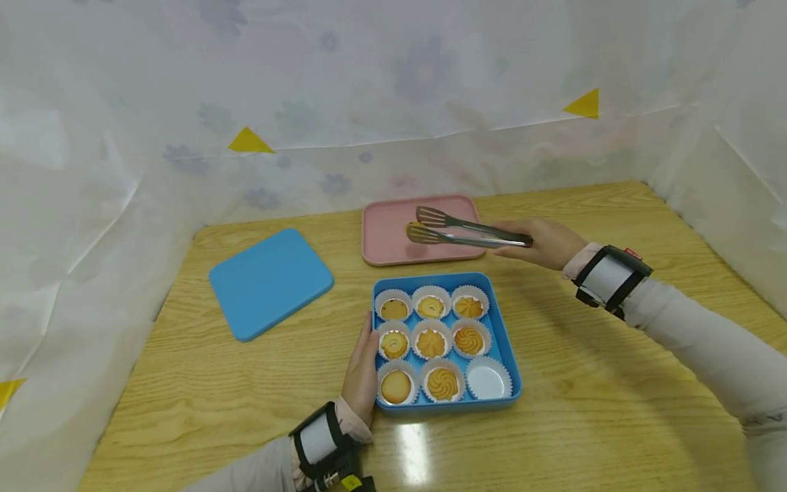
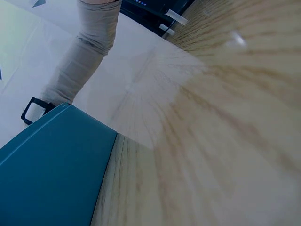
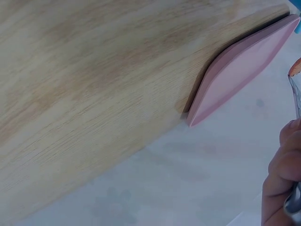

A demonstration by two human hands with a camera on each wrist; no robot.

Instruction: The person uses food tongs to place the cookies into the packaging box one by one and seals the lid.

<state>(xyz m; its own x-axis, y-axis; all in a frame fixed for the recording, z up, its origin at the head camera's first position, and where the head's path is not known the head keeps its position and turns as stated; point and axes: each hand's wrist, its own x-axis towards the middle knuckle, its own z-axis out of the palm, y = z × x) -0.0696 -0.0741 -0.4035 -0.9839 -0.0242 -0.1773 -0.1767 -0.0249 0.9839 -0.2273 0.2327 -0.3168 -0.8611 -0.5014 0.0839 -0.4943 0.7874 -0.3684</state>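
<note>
My right hand (image 1: 544,242) grips metal tongs (image 1: 473,234), whose slotted heads extend left over the pink tray (image 1: 378,253). Between those heads is a cookie (image 1: 415,226), mostly hidden in the head view; the right wrist view shows its orange-brown edge (image 3: 296,67). My left hand (image 1: 360,378) lies along the left wall of a blue box (image 1: 509,365), its fingers pointing forward against the side. Inside the box stand white paper cups in three rows. Cookies of several shapes fill them, except the front right paper cup (image 1: 488,379), which has only its white bottom showing.
A blue lid (image 1: 270,283) lies flat on the wooden table (image 1: 295,403), left of the box. Behind the pink tray hangs a pale flowered sheet (image 1: 369,82), with yellow tape pieces (image 1: 250,141) on it. Similar sheeting encloses both sides.
</note>
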